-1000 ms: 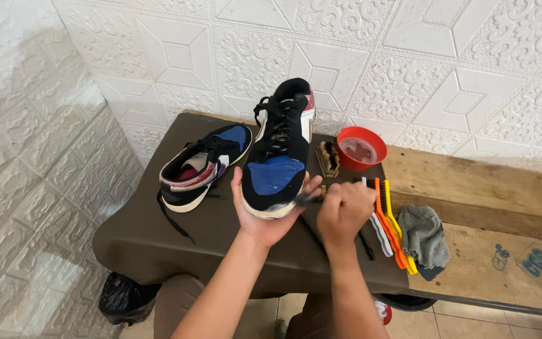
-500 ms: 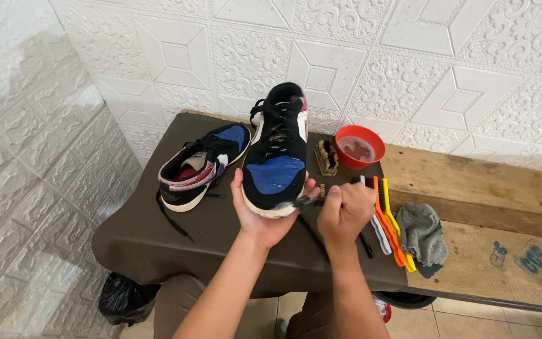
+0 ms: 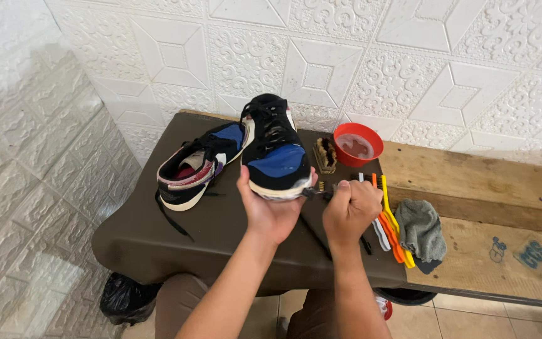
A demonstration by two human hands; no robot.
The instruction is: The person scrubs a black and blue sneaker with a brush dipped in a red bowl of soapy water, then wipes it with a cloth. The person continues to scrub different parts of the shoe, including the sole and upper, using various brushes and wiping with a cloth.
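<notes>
Blue stamped marks [image 3: 522, 251] on wooden bench [image 3: 472, 169]

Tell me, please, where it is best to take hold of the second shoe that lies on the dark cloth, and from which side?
Probably at the heel collar of the shoe on the cloth, coming from above and the near left. It lies with its opening up and its heel toward the near left edge, so the rim is free there. Its toe lies close to the held shoe, which the left hand supports.

Black-and-blue sneaker [image 3: 275, 154], red bowl [image 3: 358, 143], grey cloth [image 3: 420, 227], white embossed wall tiles [image 3: 359, 69]
</notes>
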